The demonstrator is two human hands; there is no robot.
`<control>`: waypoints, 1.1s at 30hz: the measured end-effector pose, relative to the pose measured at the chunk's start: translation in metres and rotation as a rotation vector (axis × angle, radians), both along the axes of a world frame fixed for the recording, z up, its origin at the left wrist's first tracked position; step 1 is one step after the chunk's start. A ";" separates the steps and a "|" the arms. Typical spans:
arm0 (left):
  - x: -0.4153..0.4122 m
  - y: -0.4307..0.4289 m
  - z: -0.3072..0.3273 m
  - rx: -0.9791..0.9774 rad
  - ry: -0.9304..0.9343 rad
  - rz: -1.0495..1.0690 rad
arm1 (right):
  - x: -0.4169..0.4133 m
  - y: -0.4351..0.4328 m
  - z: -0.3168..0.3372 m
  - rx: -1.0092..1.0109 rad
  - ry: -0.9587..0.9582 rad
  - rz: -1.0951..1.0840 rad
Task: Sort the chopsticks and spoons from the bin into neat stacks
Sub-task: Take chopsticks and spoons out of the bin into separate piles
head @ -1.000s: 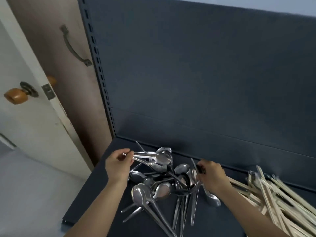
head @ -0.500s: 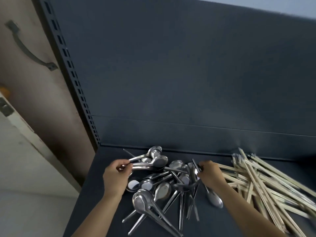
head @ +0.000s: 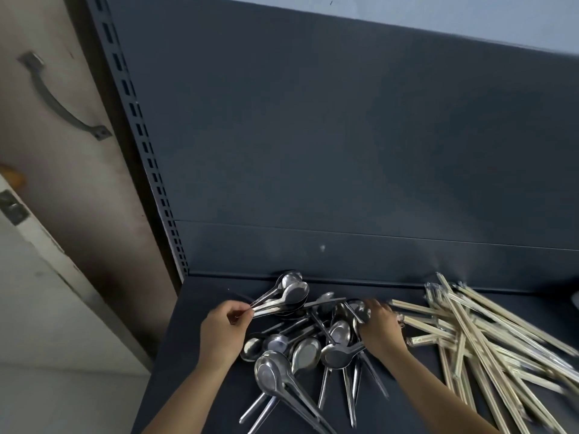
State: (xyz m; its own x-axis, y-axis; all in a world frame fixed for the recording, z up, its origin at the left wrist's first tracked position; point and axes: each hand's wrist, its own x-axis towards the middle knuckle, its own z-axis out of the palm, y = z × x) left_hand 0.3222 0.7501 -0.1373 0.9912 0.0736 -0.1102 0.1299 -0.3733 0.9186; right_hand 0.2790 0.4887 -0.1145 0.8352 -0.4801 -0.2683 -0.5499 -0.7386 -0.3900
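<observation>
Now, step: stacking spoons, judging by the nested bunch.
Left hand: pinches the handles of a spoon stack.
Right hand: blurred over the loose spoons; grip unclear.
Next: probably nest one more spoon, bowl aligned.
Chopsticks: jumbled at right.
Room: shelf edge near the left hand; back panel just behind the stack.
</observation>
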 end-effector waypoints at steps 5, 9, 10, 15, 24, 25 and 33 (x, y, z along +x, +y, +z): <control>0.001 0.003 0.001 0.106 -0.021 -0.077 | -0.002 0.003 0.000 0.006 0.019 -0.001; 0.003 0.004 0.002 0.174 -0.041 -0.081 | -0.004 0.002 0.001 0.037 0.004 -0.001; 0.003 0.005 0.002 0.199 -0.044 -0.076 | -0.004 0.002 0.001 0.041 -0.001 -0.001; 0.002 0.008 0.008 0.298 -0.020 -0.041 | -0.008 0.001 0.006 0.047 -0.017 0.004; -0.017 -0.023 0.042 0.420 -0.242 -0.100 | -0.030 -0.026 0.028 -0.034 -0.104 0.133; -0.020 -0.034 0.047 0.440 -0.274 -0.129 | -0.036 -0.035 0.034 -0.048 -0.128 0.160; -0.076 -0.191 0.085 0.653 -0.502 -0.325 | -0.119 -0.170 0.084 -0.243 -0.295 0.245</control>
